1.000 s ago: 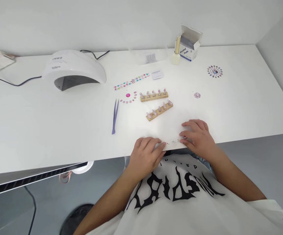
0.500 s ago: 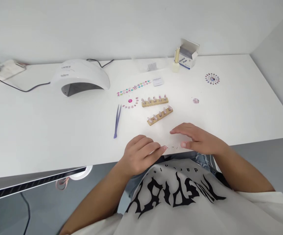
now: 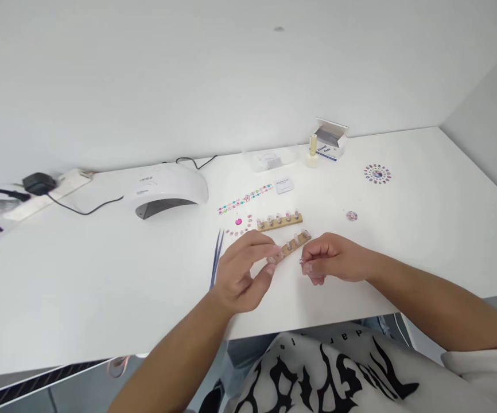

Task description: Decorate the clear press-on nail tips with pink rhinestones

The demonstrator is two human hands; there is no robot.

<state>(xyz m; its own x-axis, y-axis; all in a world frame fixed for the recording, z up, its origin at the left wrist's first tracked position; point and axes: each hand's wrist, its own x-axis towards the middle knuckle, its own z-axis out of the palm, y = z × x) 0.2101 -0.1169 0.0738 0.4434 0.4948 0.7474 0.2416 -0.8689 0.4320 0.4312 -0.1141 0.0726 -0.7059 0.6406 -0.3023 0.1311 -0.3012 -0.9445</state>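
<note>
My left hand (image 3: 248, 269) is at the near wooden nail stand (image 3: 291, 245), thumb and index finger apart around its left end. A pale nail tip stands there, partly hidden by the fingers; I cannot tell if they touch it. To the right of the stand, my right hand (image 3: 330, 259) is closed in a pinch, with a small shiny piece (image 3: 301, 261) at its fingertips, too small to name surely. Behind lies the far nail stand (image 3: 280, 222), with several decorated nail tips upright on it. Purple tweezers (image 3: 216, 259) lie left of my left hand.
A white nail lamp (image 3: 171, 186) stands at the back left, its cable running to a power strip (image 3: 68, 186). Gem stickers (image 3: 245, 198), an alcohol pad packet (image 3: 283, 184), a clear tray (image 3: 271, 160), a polish bottle (image 3: 312, 156), an alcohol pads box (image 3: 332, 143) and round gem clusters (image 3: 377, 174) are on the table.
Both hands have moved away from the table's front edge towards the near stand. My right hand has closed on a small shiny piece. The camera view has tilted up.
</note>
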